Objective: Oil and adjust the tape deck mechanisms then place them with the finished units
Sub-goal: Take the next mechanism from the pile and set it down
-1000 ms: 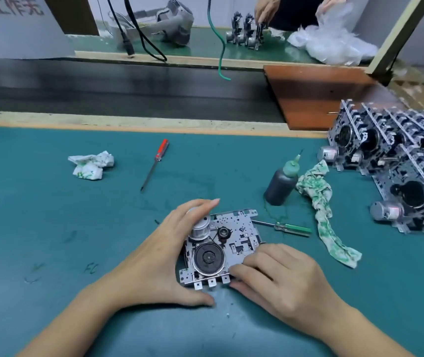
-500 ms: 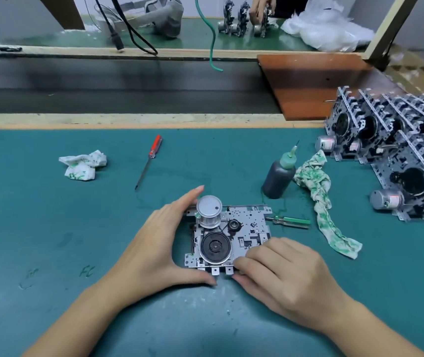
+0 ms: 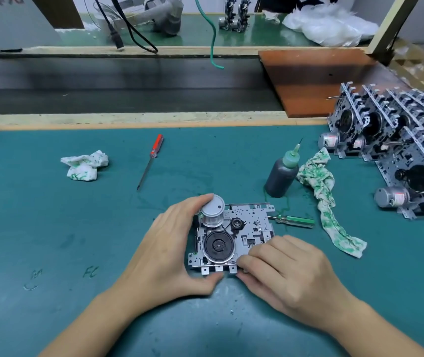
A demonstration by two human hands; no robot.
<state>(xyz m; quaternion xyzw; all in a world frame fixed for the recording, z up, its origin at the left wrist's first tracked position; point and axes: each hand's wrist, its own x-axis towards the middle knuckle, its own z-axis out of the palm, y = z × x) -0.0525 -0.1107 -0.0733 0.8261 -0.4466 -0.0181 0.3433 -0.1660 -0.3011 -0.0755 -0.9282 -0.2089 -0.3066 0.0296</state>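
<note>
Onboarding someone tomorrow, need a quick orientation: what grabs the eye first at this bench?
Front and centre, the tape deck mechanism lies flat on the teal mat, gripped by the left hand at its motor side and by the right hand at its near right corner. To the right stand rows of stacked mechanisms. Between them stand a dark oil bottle and a green-stained rag.

Matt teal mat (image 3: 51, 228), bright stamped-metal mechanism (image 3: 247, 228), glossy dark plastic bottle (image 3: 280, 179), crumpled cloth rag (image 3: 326, 202)
</note>
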